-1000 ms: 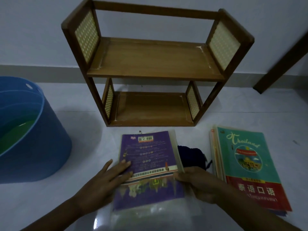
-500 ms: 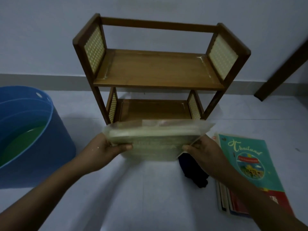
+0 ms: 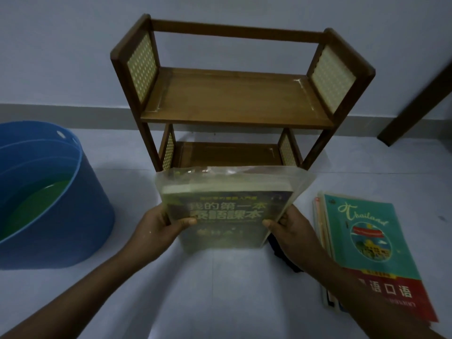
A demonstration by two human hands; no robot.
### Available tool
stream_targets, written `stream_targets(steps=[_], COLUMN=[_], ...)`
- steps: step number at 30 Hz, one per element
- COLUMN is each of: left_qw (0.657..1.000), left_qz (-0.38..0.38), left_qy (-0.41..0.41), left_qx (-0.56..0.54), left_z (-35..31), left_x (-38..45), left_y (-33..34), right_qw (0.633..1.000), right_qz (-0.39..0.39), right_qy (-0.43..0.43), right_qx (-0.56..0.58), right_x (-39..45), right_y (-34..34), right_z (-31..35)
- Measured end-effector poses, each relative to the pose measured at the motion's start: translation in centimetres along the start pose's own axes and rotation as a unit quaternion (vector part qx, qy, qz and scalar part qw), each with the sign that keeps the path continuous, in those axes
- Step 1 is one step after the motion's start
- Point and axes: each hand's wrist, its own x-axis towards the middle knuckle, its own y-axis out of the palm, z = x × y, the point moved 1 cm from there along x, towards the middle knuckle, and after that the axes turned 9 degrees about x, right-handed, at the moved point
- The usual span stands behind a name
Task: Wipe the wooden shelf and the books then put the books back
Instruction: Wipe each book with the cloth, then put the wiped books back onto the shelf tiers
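Two hands carry the load here: my left hand (image 3: 160,227) and my right hand (image 3: 291,228) each clamp a side edge of the wrapped book (image 3: 226,211), thumbs pressed on the front cover and the other fingers hidden behind it. The book sits in a loose clear plastic sleeve that flares out past its top corners, so the surface is slick and crinkly, and I judge it could slide inside the wrap if the pinch slackens. It hangs off the floor, its long axis running left to right, the pale page block turned up and away, directly in front of the lower tier of the wooden shelf (image 3: 234,104). That is the relation that matters: the shelf lies straight beyond the book, both hands about equally near it, so the coming move looks like a level push forward or a lift to the upper board. Both tiers are bare, smooth brown boards between squared posts, with pale woven cane panels at the ends. On the floor to the right lies a flat stack of thin paperbacks (image 3: 367,253), glossy teal and red cover on top; just beside my right wrist a dark crumpled cloth (image 3: 281,255) shows partly. Far left stands a round blue plastic tub (image 3: 73,211) with greenish water.
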Motion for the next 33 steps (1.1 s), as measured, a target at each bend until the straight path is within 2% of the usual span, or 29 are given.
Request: stream_targets(steps=[5, 10, 14, 17, 19, 21, 23, 30, 31, 33], left_qw=[1.000, 0.991, 0.989, 0.999, 0.997, 0.984, 0.973, 0.953, 0.953, 0.952], left_qz=[-0.014, -0.116, -0.128, -0.038, 0.048, 0.133, 0.187, 0.241, 0.242, 0.236], left_qy=[-0.008, -0.012, -0.009, -0.006, -0.038, -0.087, -0.115, -0.171, -0.175, -0.185], left_qx=[0.009, 0.058, 0.072, 0.022, -0.037, -0.076, -0.076, -0.069, -0.054, 0.057], left_z=[0.1, -0.8, -5.7, -9.7, -11.9, -13.1, -13.6, -13.3, -12.8, -11.5], left_x=[-0.6, -1.8, 0.0, 2.0, 3.1, 4.3, 5.8, 9.2, 9.3, 9.4], left_y=[0.5, 2.1, 3.5, 6.3, 10.2, 14.3, 19.0, 30.8, 31.9, 33.3], right_qw=[1.000, 0.999, 0.991, 0.982, 0.975, 0.969, 0.964, 0.944, 0.942, 0.937], right_qz=[-0.011, -0.012, -0.094, -0.159, -0.211, -0.240, -0.251, -0.261, -0.266, -0.273], right_qy=[0.001, -0.008, -0.046, -0.055, -0.058, -0.026, 0.028, 0.162, 0.174, 0.192], right_qx=[-0.005, 0.041, 0.087, 0.084, 0.026, -0.044, -0.086, -0.117, -0.109, -0.103], right_x=[-0.8, -0.6, -0.5, -1.9, -3.5, -4.5, -5.3, -5.5, -5.5, -5.7], right_y=[0.2, 0.6, -3.0, -7.6, -11.9, -15.8, -19.7, -25.7, -25.9, -25.6], right_z=[-0.6, 0.3, 2.3, 3.8, 3.6, 2.7, 0.6, -8.8, -9.9, -11.6])
